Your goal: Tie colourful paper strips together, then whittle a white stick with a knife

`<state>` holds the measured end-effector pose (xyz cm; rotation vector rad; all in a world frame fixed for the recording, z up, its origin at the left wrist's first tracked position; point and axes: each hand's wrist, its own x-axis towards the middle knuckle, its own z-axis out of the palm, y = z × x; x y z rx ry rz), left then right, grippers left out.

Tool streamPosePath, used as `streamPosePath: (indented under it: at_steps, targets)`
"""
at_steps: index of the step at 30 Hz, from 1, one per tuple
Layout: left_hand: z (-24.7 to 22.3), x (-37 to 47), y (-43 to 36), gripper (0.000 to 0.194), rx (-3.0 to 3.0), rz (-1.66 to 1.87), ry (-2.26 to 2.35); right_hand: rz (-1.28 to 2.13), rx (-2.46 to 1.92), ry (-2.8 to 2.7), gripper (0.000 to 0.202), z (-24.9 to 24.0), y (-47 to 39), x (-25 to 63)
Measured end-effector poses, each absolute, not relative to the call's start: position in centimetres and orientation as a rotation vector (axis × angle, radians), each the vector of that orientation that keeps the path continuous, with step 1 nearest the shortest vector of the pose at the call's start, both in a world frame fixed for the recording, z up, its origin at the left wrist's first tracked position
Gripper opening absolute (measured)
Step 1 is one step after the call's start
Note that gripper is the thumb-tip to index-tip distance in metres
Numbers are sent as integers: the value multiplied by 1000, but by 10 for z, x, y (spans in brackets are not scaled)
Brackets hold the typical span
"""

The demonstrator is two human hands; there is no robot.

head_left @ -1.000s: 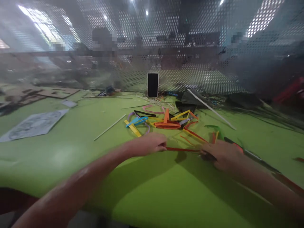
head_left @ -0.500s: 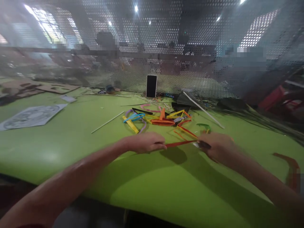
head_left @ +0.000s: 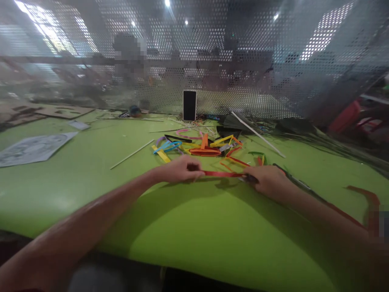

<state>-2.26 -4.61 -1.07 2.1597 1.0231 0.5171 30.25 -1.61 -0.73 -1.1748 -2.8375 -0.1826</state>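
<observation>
A red strip [head_left: 223,174] is stretched level between my two hands, low over the table. My left hand [head_left: 180,168] pinches its left end between thumb and fingers. My right hand [head_left: 266,179] is closed around its other end, together with a small dark object [head_left: 251,178] whose kind I cannot make out. Just beyond the hands lies a loose heap of folded coloured strips: a yellow strip [head_left: 161,154], a blue strip [head_left: 167,147], an orange folded strip [head_left: 205,152] and a green strip [head_left: 257,153].
A phone-like dark slab [head_left: 189,105] stands upright against a perforated metal screen [head_left: 170,87]. A thin pale stick [head_left: 132,154] and a printed sheet [head_left: 38,148] lie left on the green table [head_left: 194,227]. Dark long strands [head_left: 331,142] and a brownish-red strip [head_left: 366,194] are at right.
Both hands shift slightly left and up in view with the red strip, as does the whole scene. The strip now shows its broader face, and my left hand's grip is raised a little.
</observation>
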Motion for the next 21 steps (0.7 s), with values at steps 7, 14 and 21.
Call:
streamPosePath:
  at_steps: [7, 14, 21]
  targets:
    - [-25, -30, -32, 21, 2440, 699, 1230, -273, -1225, -2787, 58, -10, -39, 295]
    - [-17, -52, -20, 26, 2619, 870, 1423, -383, -1296, -2666, 45, -12, -44, 295]
    - [-5, -116, 1, 33, 2568, 894, 1826, -344, -1276, -2439, 34, -16, -42, 296]
